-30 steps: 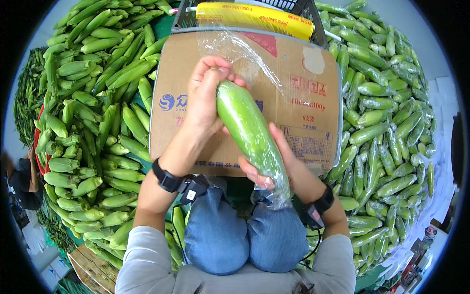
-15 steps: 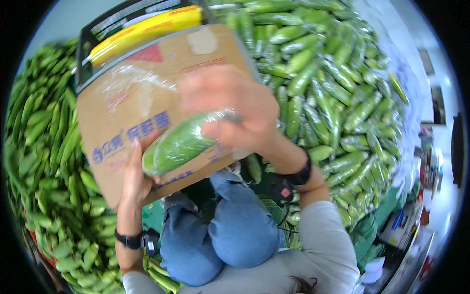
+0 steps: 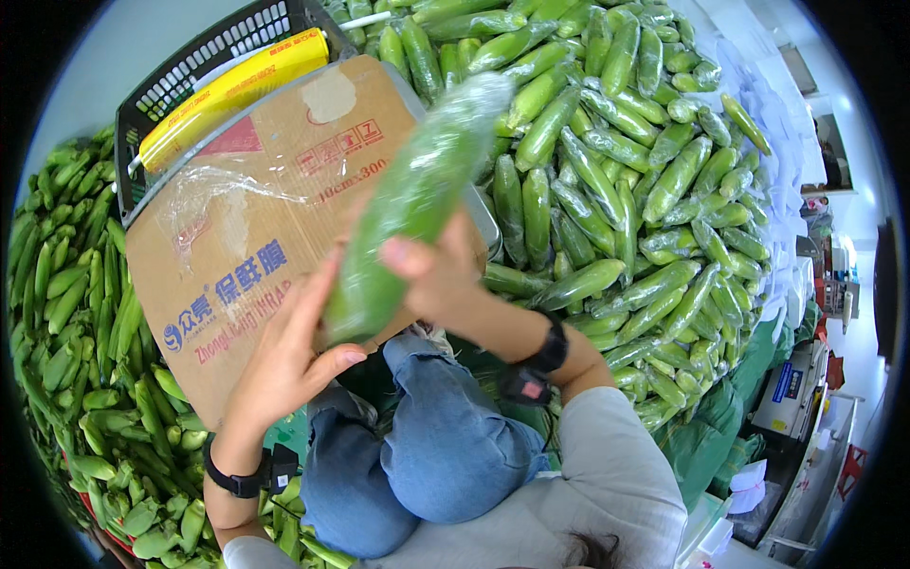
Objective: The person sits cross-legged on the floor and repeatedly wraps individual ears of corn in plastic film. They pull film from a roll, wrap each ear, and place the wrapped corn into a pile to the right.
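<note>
A green ear of corn in its husk (image 3: 408, 209), wrapped in clear film, slants over a cardboard box and is blurred at its upper end. My right hand (image 3: 441, 275) grips its lower half from the right, thumb on the near side. My left hand (image 3: 294, 356) is at the lower end, fingers straight and thumb spread apart, with the corn's base against or just beside the palm; contact is partly hidden. Under both hands lies the brown cardboard box (image 3: 246, 294), its top carrying a crumpled scrap of clear film (image 3: 237, 185).
A yellow film roll (image 3: 232, 95) lies by a black crate (image 3: 175, 81) beyond the box. Film-wrapped corn (image 3: 645, 228) is heaped at right, unwrapped corn (image 3: 71, 332) at left. My knees (image 3: 445, 436) are below the box. A grey machine (image 3: 791, 389) stands far right.
The corn has turned steeper, its upper end swinging up and right. My right hand has moved from its upper end to its lower half. My left fingers have straightened. The view has shifted slightly.
</note>
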{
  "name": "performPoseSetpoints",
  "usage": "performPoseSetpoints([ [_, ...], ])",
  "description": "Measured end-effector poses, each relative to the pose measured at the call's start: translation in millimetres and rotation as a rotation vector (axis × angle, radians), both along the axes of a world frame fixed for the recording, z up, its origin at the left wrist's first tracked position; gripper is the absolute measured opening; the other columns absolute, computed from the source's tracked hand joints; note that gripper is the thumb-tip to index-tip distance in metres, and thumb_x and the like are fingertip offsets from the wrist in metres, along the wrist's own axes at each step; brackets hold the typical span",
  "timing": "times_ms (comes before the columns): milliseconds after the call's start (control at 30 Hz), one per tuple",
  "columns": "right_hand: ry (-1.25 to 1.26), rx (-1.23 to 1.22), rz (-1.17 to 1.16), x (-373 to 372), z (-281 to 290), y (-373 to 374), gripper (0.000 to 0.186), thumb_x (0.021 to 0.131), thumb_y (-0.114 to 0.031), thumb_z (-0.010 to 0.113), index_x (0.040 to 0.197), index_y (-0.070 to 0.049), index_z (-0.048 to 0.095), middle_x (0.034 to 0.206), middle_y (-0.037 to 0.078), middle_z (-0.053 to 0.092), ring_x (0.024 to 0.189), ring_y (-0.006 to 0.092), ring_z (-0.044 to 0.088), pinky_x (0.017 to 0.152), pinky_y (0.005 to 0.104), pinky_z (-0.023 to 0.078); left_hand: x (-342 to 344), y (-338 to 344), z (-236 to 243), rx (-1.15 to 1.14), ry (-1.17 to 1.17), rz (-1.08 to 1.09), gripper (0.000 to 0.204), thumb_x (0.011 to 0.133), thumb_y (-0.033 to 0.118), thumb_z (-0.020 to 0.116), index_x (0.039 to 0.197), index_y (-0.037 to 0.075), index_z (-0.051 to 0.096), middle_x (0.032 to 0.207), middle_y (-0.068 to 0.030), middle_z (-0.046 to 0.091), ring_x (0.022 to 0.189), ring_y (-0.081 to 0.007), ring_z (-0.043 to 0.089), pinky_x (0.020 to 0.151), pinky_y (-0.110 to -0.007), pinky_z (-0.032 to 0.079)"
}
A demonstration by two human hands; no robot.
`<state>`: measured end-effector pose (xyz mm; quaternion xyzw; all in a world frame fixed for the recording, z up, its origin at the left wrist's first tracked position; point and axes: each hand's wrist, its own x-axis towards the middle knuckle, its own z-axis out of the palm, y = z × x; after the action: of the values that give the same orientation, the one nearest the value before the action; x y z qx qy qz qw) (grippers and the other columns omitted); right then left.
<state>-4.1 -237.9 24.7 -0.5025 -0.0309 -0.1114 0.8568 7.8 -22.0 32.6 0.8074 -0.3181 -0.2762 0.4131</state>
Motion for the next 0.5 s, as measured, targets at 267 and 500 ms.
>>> performPoseSetpoints([
  [267, 0.407, -2.052, -0.628, -40, -29, -304, 0.070, 0.085, -0.039, 0.072, 0.146, -0.021, 0.042, 0.125, 0.013, 0.059, 0.106, 0.0322, 0.059, 0.087, 0.0431, 0.050, -18, 51, -28, 0.112, -0.406, 0.165, 0.069, 0.081, 0.008, 0.071, 0.145, 0.007, 0.043, 0.139, -0.0180, 0.047, 0.121, -0.0352, 0.052, 0.102, -0.039, 0.044],
  [500, 0.740, -2.344, -0.802, -66, -110, -361, 0.059, 0.095, -0.048, 0.053, 0.149, -0.029, 0.036, 0.128, 0.007, 0.056, 0.109, 0.0316, 0.056, 0.087, 0.0506, 0.047, -33, 91, -59, 0.242, -0.568, 0.425, 0.054, 0.087, 0.008, 0.063, 0.139, 0.004, 0.049, 0.139, -0.0206, 0.046, 0.126, -0.0378, 0.047, 0.107, -0.044, 0.038],
])
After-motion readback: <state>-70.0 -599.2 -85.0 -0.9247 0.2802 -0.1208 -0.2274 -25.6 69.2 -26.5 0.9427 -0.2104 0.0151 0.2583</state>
